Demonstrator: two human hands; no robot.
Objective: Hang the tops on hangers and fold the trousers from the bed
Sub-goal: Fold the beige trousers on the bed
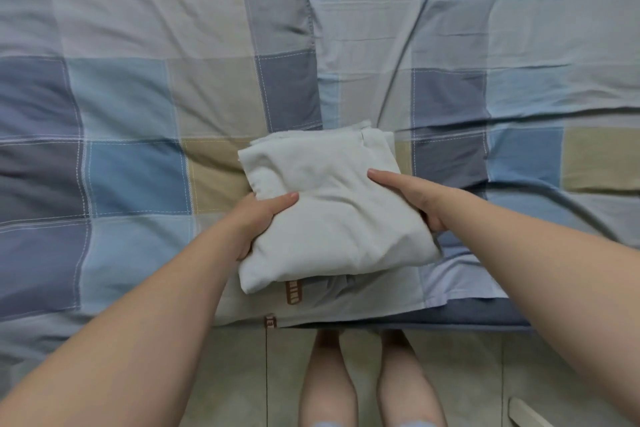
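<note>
The folded trousers (332, 215) sit close to the near edge of the bed (121, 97), at centre. The bed cover extends flat to the left, right and far sides. The floor (457, 374) lies past the near edge. The left hand (258, 218) and right hand (412, 198) grasp opposite sides, thumbs on top, fingers (433, 222) curled underneath, mostly hidden.

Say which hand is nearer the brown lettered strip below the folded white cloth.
Left: left hand grips the cloth just above the strip; right hand grips its right edge.
</note>
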